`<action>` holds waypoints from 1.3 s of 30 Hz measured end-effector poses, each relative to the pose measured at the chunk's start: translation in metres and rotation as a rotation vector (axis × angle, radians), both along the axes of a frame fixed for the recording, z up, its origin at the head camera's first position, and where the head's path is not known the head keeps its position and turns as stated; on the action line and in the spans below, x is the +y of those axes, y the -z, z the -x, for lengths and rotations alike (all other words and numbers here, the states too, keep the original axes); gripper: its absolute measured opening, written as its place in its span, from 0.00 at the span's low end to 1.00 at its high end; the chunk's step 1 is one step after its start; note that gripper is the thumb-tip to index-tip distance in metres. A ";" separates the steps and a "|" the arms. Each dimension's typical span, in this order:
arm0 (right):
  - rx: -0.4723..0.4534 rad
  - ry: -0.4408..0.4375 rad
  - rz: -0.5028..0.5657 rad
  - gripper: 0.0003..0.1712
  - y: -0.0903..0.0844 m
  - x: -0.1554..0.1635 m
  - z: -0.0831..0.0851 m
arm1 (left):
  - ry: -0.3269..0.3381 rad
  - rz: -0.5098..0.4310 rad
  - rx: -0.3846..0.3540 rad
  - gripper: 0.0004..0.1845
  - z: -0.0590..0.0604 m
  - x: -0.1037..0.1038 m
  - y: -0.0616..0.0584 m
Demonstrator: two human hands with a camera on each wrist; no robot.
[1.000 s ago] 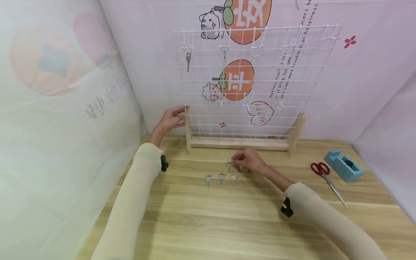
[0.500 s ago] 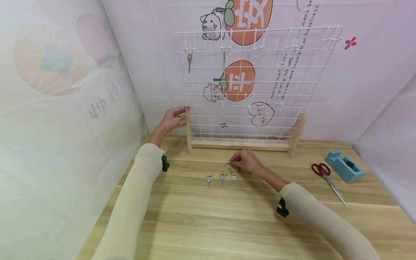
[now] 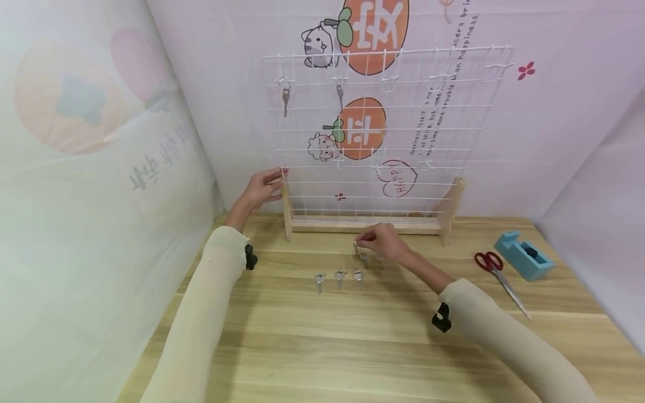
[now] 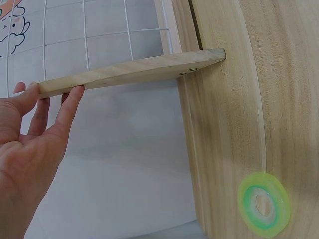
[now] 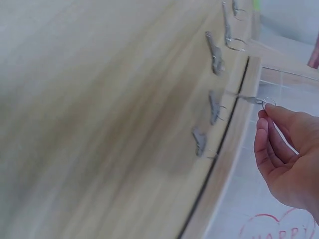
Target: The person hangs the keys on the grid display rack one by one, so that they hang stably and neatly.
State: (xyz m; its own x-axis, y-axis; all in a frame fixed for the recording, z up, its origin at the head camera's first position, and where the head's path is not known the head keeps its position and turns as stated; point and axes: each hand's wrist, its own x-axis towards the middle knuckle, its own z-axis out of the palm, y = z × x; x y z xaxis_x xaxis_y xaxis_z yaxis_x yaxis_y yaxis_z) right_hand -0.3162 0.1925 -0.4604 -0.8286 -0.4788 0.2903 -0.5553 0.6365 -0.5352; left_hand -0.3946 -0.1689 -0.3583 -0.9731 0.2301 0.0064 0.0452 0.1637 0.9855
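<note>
Right fingers (image 5: 261,142) pinching one key (image 5: 251,100), left fingers (image 4: 66,115) holding one rack (image 4: 124,72), five loose keys (image 5: 215,56), two hanging keys (image 3: 286,102)

Eight keys (image 5: 215,57); one each: wire rack (image 3: 322,226), scissors (image 3: 496,271), tape dispenser (image 3: 519,258), tape roll (image 4: 247,214)

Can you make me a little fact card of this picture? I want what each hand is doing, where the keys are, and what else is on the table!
Left hand: holding the wooden side of the rack
Right hand: pinching one key by its ring
Hanging keys: two, up on the rack
Lying keys: five
Also on table: red-handled scissors, blue tape dispenser, green roll
</note>
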 end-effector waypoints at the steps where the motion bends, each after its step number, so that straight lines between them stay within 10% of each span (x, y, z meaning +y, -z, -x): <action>1: 0.017 0.000 0.000 0.03 -0.004 0.002 0.000 | 0.001 -0.001 0.001 0.26 -0.001 0.000 0.000; 21: 0.151 0.027 0.051 0.05 -0.119 0.024 -0.002 | 0.012 0.007 -0.031 0.27 -0.017 0.003 -0.016; 39: 0.313 0.202 0.226 0.12 -0.248 0.027 -0.006 | 0.013 0.021 0.007 0.26 -0.006 0.000 -0.002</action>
